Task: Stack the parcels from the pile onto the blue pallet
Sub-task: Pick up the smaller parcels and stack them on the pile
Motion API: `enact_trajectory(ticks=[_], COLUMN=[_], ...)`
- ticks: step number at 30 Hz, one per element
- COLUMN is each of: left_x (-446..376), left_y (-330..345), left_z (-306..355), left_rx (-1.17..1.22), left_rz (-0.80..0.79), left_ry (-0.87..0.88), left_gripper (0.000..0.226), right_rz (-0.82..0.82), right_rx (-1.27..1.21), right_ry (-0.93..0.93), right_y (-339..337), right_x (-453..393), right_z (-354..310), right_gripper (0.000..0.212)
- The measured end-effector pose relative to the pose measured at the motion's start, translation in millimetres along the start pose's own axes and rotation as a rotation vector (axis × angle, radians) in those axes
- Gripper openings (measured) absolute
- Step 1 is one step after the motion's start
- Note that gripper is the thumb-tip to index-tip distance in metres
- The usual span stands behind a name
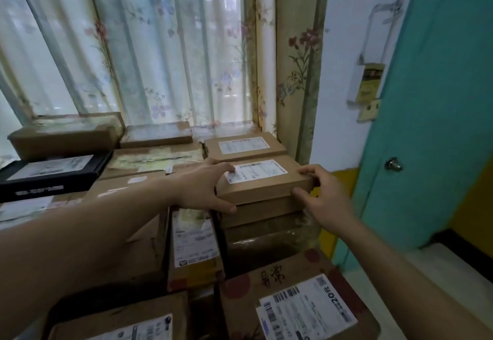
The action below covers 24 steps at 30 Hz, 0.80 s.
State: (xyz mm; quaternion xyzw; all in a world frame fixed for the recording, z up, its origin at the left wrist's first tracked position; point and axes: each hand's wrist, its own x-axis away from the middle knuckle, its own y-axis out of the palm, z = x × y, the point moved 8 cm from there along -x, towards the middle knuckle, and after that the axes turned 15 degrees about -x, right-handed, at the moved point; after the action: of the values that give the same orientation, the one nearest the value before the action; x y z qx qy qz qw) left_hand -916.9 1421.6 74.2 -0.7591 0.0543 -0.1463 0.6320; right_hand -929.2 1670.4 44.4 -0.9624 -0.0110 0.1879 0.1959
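Head view: left hand [202, 187] and right hand [322, 200] clasp opposite ends of the flat parcel [262, 182] between them, probably squaring it atop the stack [266, 230].

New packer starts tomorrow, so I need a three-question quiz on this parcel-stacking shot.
1. True or false: both hands hold the same flat brown parcel.
2. What colour is the flat box at far left? A) black B) red C) white
3. Fill in: the left hand has fingers on the parcel's white ____.

Key: 1 true, with the right hand at its right end; 2 A; 3 label.
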Motion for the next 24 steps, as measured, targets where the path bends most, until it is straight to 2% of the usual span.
enact_trajectory(ticks=[8,11,15,19,21,24], left_x=[-9,-6,15,59,89,142], left_y=[4,2,-10,-25,-30,-25], left_z=[4,1,-20,-58,-84,-129], left_rx=[-0.106,-0.131,-0.011,-0.022,-0.008,0.004], left_rz=[0.031,0.018,0.048,0.168,0.230,0.285], left_ry=[-0.027,-0.026,-0.064,-0.115,-0.154,-0.220], left_gripper=[0.104,0.106,0.102,0.081,0.083,0.087], right_rz=[-0.086,-0.075,-0.084,-0.071,-0.089,-0.199], right_rx=[0.090,0.167,0.218,0.335,0.296,0.195], right_ry=[0.030,-0.015,-0.116,-0.240,-0.297,-0.313], right_y=[7,5,14,43,64,110], right_x=[-12,-7,9,39,59,87], right_z=[12,0,-39,-88,-115,-155], right_gripper=[0.042,0.046,0.050,0.053,0.049,0.050])
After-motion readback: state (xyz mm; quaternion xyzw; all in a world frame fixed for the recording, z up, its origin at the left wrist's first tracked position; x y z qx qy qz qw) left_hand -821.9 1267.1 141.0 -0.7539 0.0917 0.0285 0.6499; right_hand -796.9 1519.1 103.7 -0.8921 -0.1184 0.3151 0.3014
